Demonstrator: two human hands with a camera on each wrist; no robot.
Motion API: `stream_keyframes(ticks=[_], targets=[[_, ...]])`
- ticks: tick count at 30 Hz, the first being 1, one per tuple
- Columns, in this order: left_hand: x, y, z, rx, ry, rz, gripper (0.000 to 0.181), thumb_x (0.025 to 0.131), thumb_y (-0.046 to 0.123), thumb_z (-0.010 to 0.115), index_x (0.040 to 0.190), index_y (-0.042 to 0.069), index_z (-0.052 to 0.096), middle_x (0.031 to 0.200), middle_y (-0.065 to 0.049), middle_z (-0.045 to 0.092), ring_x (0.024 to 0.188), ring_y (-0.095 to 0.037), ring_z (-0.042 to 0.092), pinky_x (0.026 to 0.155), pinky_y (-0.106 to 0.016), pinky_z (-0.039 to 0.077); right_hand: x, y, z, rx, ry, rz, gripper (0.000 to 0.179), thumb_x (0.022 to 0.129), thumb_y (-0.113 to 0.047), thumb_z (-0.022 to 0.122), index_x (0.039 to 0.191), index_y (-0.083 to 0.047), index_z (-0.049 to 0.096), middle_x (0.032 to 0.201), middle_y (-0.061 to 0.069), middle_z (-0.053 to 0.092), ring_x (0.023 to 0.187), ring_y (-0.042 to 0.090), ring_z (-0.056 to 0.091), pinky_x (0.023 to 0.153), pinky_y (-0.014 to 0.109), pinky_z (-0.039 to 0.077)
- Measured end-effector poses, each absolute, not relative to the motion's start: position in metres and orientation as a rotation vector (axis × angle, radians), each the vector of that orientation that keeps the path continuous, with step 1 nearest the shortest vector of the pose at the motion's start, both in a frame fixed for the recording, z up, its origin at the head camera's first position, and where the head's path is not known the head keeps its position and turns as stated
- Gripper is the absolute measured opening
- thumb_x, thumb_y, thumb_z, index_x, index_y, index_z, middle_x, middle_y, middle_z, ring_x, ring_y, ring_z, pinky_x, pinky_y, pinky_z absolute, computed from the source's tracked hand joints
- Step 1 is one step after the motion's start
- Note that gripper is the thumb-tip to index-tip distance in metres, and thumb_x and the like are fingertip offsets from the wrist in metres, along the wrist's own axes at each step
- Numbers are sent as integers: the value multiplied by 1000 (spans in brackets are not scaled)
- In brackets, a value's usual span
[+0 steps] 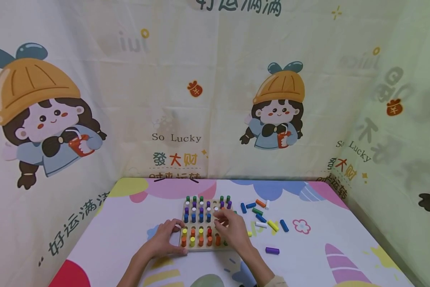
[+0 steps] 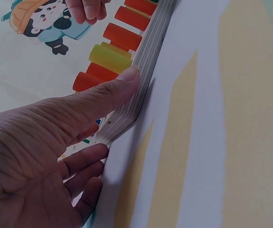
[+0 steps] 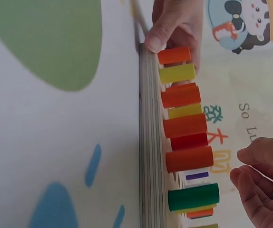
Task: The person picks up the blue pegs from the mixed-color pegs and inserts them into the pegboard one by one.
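Observation:
A wooden pegboard (image 1: 197,250) stands on the table with rows of coloured pegs. My left hand (image 1: 164,239) holds the board's near left corner. The thumb presses the layered front edge (image 2: 148,71) and the other fingers lie along the left side. Over the right half of the board hovers my right hand (image 1: 233,229), fingers bent. A gap shows between its thumb and fingertips in the right wrist view, with no peg visible there. Nearby are a white peg (image 1: 216,209), a red peg (image 1: 209,231) and, in the front row, a green peg (image 3: 193,196).
Right of the board several loose pegs lie scattered, among them a yellow peg (image 1: 273,225), a blue peg (image 1: 284,225) and an orange peg (image 1: 260,203). A purple peg (image 1: 272,250) lies closer to me. A printed cloth (image 1: 222,159) hangs behind the patterned table.

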State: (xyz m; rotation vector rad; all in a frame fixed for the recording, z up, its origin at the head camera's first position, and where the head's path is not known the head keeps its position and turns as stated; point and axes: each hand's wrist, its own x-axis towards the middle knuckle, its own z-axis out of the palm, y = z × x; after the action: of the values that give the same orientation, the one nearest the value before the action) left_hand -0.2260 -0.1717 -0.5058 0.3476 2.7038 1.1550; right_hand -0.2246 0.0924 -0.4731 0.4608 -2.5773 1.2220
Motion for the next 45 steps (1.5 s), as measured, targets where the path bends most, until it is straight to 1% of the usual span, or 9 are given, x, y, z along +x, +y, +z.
stream_keyframes(ticks=[4, 9, 16, 24, 31, 34, 37, 45], targets=[[-226, -172, -505, 341, 2709, 1160, 69, 68, 38, 96, 120, 20, 55, 120, -8, 58, 117, -33, 48, 100, -64, 42, -225, 98, -472, 454, -2575, 1227, 14, 93, -5, 73, 107, -4, 71, 101, 7, 70, 84, 13, 64, 73, 21, 55], [-225, -173, -505, 324, 2708, 1167, 69, 67, 39, 96, 120, 20, 56, 121, -8, 59, 118, -34, 48, 101, -64, 42, -224, 102, -471, 442, -2554, 1218, 13, 92, -5, 73, 105, -5, 72, 98, 5, 71, 82, 13, 64, 73, 23, 56], [-224, -174, -508, 316, 2696, 1157, 69, 68, 39, 96, 121, 20, 56, 122, -8, 59, 117, -34, 47, 100, -65, 42, -220, 109, -471, 401, -2535, 1265, 14, 92, -4, 73, 106, -5, 71, 101, 6, 71, 85, 14, 66, 74, 23, 55], [-224, -173, -508, 336, 2690, 1161, 70, 69, 39, 96, 122, 20, 55, 121, -7, 58, 117, -33, 47, 100, -65, 42, -218, 118, -471, 323, -2563, 1244, 16, 91, -4, 75, 106, -7, 71, 102, 5, 72, 88, 15, 67, 80, 35, 59], [-224, -173, -506, 320, 2694, 1161, 70, 68, 39, 96, 121, 20, 55, 122, -8, 58, 117, -34, 47, 101, -65, 42, -217, 125, -471, 306, -2537, 1246, 15, 91, -3, 76, 105, -5, 72, 100, 4, 73, 86, 14, 68, 77, 26, 58], [-224, -174, -504, 323, 2696, 1161, 70, 68, 39, 96, 122, 20, 55, 122, -8, 58, 118, -34, 47, 101, -66, 42, -217, 128, -471, 303, -2532, 1247, 13, 90, -2, 76, 103, -4, 72, 97, 2, 72, 85, 15, 68, 76, 28, 58], [-225, -174, -503, 331, 2697, 1159, 70, 69, 39, 95, 122, 19, 55, 122, -8, 58, 118, -35, 47, 101, -66, 42, -217, 131, -470, 287, -2544, 1255, 14, 90, -2, 77, 103, -4, 72, 96, 3, 72, 85, 15, 67, 77, 30, 59], [-225, -175, -503, 356, 2693, 1161, 70, 69, 40, 95, 123, 19, 55, 122, -8, 58, 118, -34, 47, 101, -65, 42, -217, 139, -469, 221, -2565, 1207, 18, 88, -4, 78, 105, -4, 72, 100, 7, 72, 84, 15, 67, 72, 23, 55]])
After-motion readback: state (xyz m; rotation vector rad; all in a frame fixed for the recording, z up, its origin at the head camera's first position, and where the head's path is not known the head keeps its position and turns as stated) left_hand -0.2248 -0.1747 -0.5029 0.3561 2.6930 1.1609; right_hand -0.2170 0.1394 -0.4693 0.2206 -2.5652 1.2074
